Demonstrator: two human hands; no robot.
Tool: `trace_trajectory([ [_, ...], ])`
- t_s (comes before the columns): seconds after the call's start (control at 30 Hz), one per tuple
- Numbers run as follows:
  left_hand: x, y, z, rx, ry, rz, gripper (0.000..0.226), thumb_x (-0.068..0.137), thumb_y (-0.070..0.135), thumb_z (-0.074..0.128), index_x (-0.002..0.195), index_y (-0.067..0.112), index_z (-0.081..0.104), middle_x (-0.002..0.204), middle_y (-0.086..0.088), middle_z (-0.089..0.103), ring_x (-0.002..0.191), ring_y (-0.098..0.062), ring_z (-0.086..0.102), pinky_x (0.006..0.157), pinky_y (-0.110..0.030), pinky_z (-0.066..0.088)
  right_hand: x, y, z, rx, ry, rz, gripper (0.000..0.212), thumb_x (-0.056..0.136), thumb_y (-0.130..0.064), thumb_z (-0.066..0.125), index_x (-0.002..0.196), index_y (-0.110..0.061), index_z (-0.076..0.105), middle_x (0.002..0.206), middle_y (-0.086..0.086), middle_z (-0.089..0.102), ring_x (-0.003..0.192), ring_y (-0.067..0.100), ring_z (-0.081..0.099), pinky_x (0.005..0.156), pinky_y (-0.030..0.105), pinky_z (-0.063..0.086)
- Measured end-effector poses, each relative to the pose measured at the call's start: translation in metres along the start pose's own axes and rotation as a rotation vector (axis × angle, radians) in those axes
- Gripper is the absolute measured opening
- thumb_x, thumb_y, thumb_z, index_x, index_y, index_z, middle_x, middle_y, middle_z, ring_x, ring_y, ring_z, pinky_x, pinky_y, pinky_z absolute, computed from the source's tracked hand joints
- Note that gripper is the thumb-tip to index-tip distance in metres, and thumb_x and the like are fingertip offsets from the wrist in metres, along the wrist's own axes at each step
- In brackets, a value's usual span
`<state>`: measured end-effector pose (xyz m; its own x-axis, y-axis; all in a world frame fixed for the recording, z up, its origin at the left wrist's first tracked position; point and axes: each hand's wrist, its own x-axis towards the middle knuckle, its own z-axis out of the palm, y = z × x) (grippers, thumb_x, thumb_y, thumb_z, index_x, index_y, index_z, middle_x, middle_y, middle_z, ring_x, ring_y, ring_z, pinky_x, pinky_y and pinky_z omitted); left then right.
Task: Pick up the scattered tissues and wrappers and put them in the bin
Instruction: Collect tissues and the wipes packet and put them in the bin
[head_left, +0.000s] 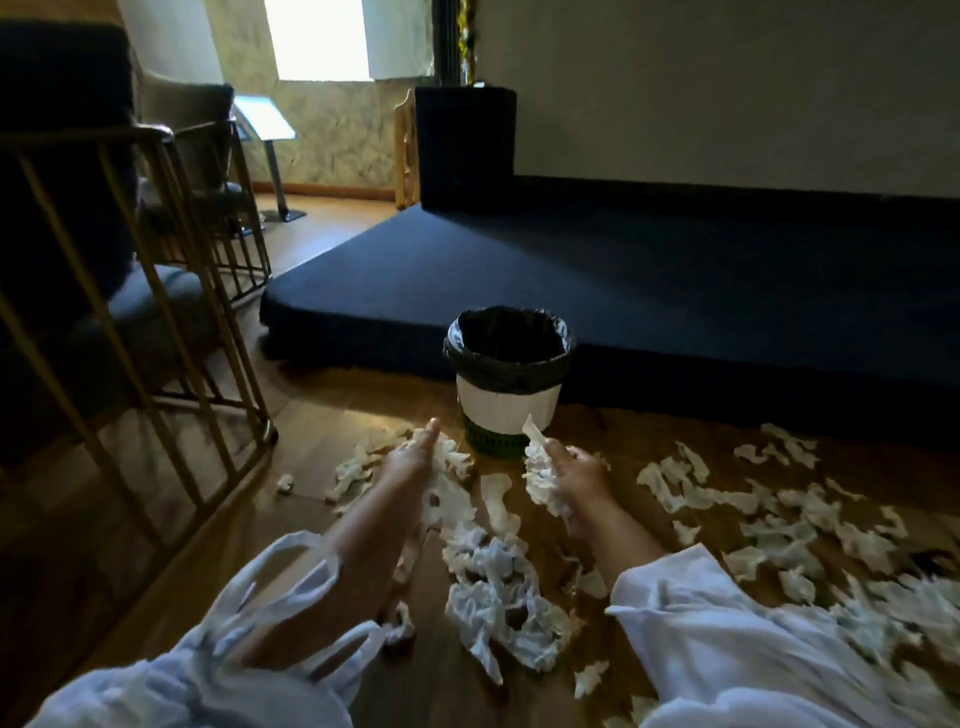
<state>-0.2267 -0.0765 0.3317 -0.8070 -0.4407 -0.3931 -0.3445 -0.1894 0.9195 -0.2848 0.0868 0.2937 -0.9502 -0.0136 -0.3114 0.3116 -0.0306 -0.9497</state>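
At centre-left we see the left hand (410, 460) laid out, fingers (430, 431) straight, touching a heap of tissues (449, 486) on the wooden floor (322, 415). Just right of it, the right hand (576, 480) clutches a tissue wad (540, 467) before the lined bin (509, 395). Scattered tissues (779, 535) cover the floor lower right.

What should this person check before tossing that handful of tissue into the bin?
1. Right hand grips a tissue wad: ok.
2. Bin upright, mouth open, black liner in place: ok.
3. Room inside the bin: cannot tell, too dark.
4. Left hand has hold of the tissue pile beneath it: cannot tell.
5. Floor cleared: not ok, scattered tissues remain on the right.
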Motion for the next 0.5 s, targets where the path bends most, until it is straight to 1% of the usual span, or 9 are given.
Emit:
trace_trajectory([
  [0.1, 0.041, 0.019, 0.010, -0.017, -0.046, -0.020, 0.059, 0.090, 0.046, 0.050, 0.127, 0.000, 0.048, 0.085, -0.011, 0.054, 0.070, -0.020, 0.049, 0.068, -0.033, 0.042, 0.035, -0.015, 0.013, 0.036, 0.000, 0.027, 0.050, 0.093, -0.030, 0.051, 0.136, -0.008, 0.037, 0.128, 0.018, 0.053, 0.114, 0.034, 0.054, 0.088, 0.041, 0.047],
  [0.2, 0.088, 0.038, 0.026, -0.053, -0.075, -0.070, 0.058, 0.091, 0.043, 0.048, 0.127, -0.002, 0.047, 0.083, -0.013, 0.052, 0.071, -0.020, 0.048, 0.084, -0.041, 0.039, 0.085, -0.029, 0.028, 0.090, -0.011, 0.051, 0.041, 0.093, -0.027, 0.051, 0.130, -0.010, 0.044, 0.117, 0.018, 0.059, 0.098, 0.030, 0.059, 0.070, 0.033, 0.048],
  [0.23, 0.106, 0.044, 0.034, -0.069, -0.103, -0.093, 0.056, 0.092, 0.041, 0.047, 0.128, -0.002, 0.046, 0.078, -0.011, 0.049, 0.068, -0.020, 0.046, 0.081, -0.038, 0.040, 0.104, -0.036, 0.033, 0.105, -0.003, 0.053, 0.036, 0.094, -0.026, 0.051, 0.125, -0.010, 0.048, 0.111, 0.017, 0.061, 0.094, 0.028, 0.060, 0.069, 0.032, 0.048],
  [0.3, 0.139, 0.055, 0.052, -0.100, -0.169, -0.159, 0.053, 0.095, 0.041, 0.041, 0.127, 0.000, 0.046, 0.076, -0.010, 0.050, 0.066, -0.020, 0.048, 0.063, -0.032, 0.045, 0.148, -0.047, 0.039, 0.146, 0.004, 0.081, 0.031, 0.093, -0.026, 0.051, 0.118, -0.008, 0.055, 0.106, 0.017, 0.063, 0.093, 0.031, 0.062, 0.075, 0.036, 0.050],
  [0.33, 0.156, 0.060, 0.061, -0.121, -0.188, -0.187, 0.051, 0.095, 0.041, 0.040, 0.123, 0.000, 0.049, 0.076, -0.012, 0.053, 0.064, -0.021, 0.050, 0.055, -0.029, 0.045, 0.169, -0.054, 0.042, 0.179, 0.003, 0.100, 0.030, 0.092, -0.026, 0.051, 0.114, -0.007, 0.058, 0.102, 0.017, 0.065, 0.090, 0.031, 0.063, 0.074, 0.037, 0.051],
  [0.37, 0.173, 0.064, 0.071, -0.162, -0.188, -0.218, 0.050, 0.094, 0.041, 0.042, 0.120, -0.001, 0.052, 0.077, -0.013, 0.055, 0.063, -0.022, 0.052, 0.053, -0.028, 0.045, 0.190, -0.060, 0.044, 0.211, -0.007, 0.120, 0.026, 0.092, -0.026, 0.051, 0.107, -0.006, 0.061, 0.095, 0.016, 0.065, 0.083, 0.030, 0.063, 0.066, 0.033, 0.053],
  [0.43, 0.202, 0.076, 0.093, -0.197, -0.156, -0.242, 0.040, 0.094, 0.037, 0.042, 0.102, 0.000, 0.055, 0.072, -0.012, 0.052, 0.057, -0.022, 0.049, 0.049, -0.024, 0.042, 0.231, -0.071, 0.048, 0.260, -0.024, 0.165, 0.026, 0.093, -0.030, 0.050, 0.092, -0.008, 0.063, 0.082, 0.012, 0.063, 0.067, 0.024, 0.058, 0.047, 0.023, 0.048],
  [0.47, 0.213, 0.084, 0.104, -0.189, -0.146, -0.230, 0.036, 0.096, 0.034, 0.040, 0.099, 0.001, 0.054, 0.069, -0.013, 0.051, 0.056, -0.023, 0.049, 0.046, -0.021, 0.043, 0.251, -0.077, 0.051, 0.275, -0.026, 0.186, 0.031, 0.091, -0.036, 0.051, 0.087, -0.007, 0.063, 0.078, 0.011, 0.062, 0.062, 0.021, 0.055, 0.045, 0.021, 0.045],
  [0.5, 0.225, 0.093, 0.115, -0.196, -0.144, -0.220, 0.035, 0.097, 0.031, 0.038, 0.104, 0.000, 0.054, 0.070, -0.018, 0.053, 0.059, -0.028, 0.052, 0.049, -0.022, 0.046, 0.274, -0.080, 0.053, 0.279, -0.011, 0.195, 0.039, 0.088, -0.043, 0.054, 0.089, -0.006, 0.064, 0.079, 0.010, 0.061, 0.060, 0.020, 0.053, 0.050, 0.021, 0.043],
])
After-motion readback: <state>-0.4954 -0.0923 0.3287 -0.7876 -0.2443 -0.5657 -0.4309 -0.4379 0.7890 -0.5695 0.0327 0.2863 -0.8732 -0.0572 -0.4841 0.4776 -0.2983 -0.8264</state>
